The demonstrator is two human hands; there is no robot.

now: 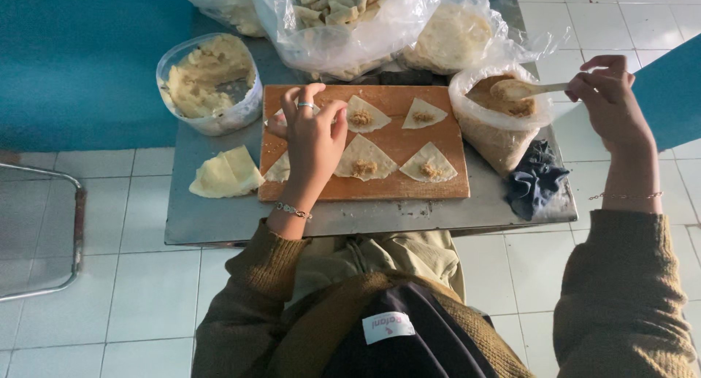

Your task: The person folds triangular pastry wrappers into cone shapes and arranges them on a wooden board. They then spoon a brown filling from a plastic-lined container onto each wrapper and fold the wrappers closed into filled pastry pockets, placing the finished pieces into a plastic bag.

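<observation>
A wooden cutting board (398,140) lies on a small metal table (219,217) and carries several triangular dough wrappers (364,159), most with a dab of brown filling. My left hand (312,140) rests on the board's left part, fingers bent over a wrapper there; what lies under it is hidden. My right hand (610,100) is off the table's right edge and grips a wooden spoon (520,90). The spoon's bowl sits in a clear bag of brown filling (496,126) right of the board.
A plastic tub of pale dough (209,82) stands at the back left. Folded yellow wrappers (226,173) lie left of the board. Bags of rolled pieces (343,20) and flat wrappers (449,38) crowd the back. A dark cloth (537,181) lies at the right edge.
</observation>
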